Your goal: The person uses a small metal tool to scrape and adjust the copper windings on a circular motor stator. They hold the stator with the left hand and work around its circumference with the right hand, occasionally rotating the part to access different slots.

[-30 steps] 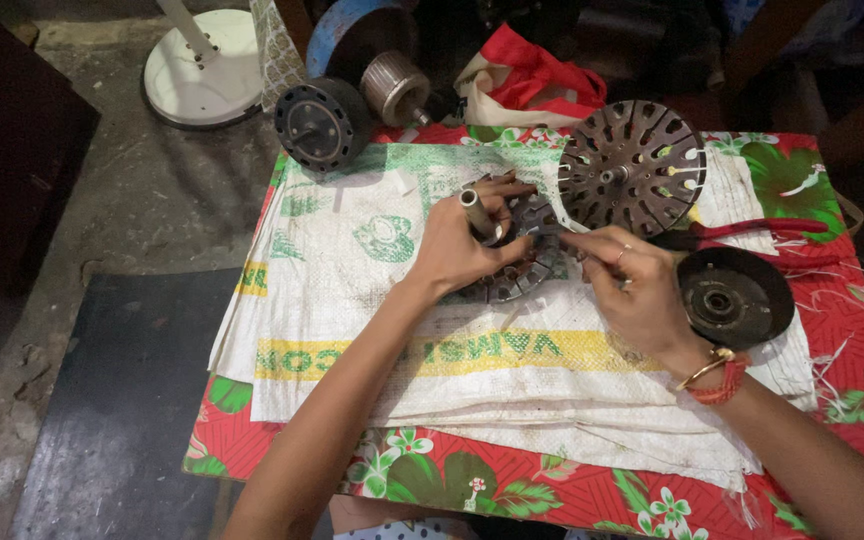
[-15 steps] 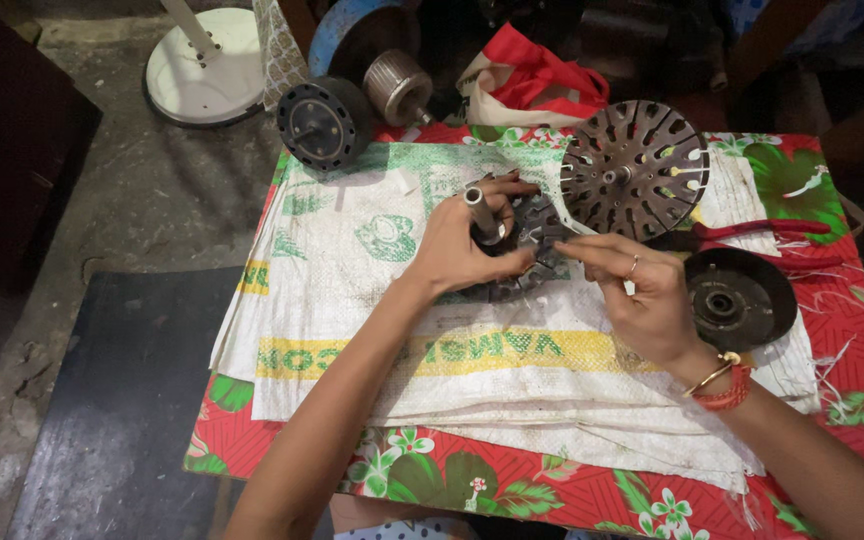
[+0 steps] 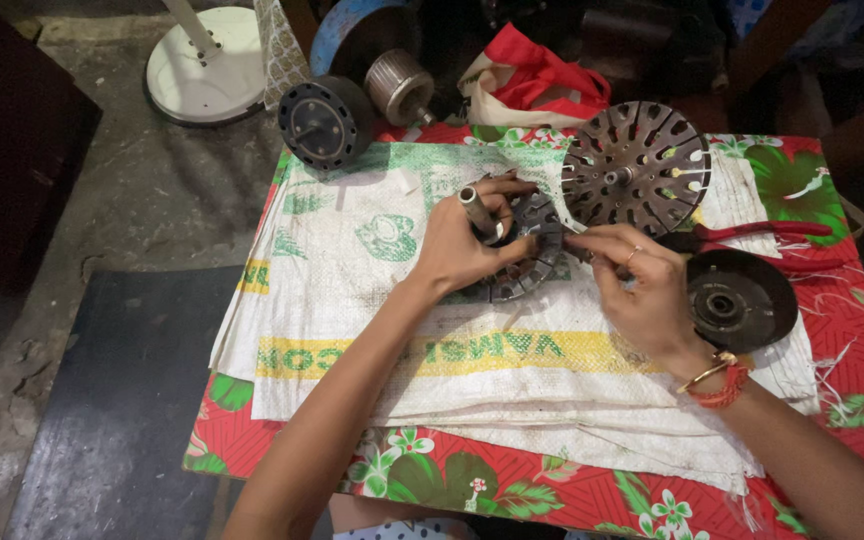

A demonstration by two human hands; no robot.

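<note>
Right hand (image 3: 642, 290) shifted slightly toward the near edge of the table and rotated, fingertips (image 3: 580, 243) now pinching at the right rim of the dark toothed motor core (image 3: 524, 262) instead of lying over it. Left hand (image 3: 457, 245) gripping the metal shaft (image 3: 475, 207) a little more upright than a second ago, with more of the core's toothed rim exposed between the two hands.

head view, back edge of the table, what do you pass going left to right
white fan base → black round cover → grooved metal rotor → red bag → slotted metal disc
</note>
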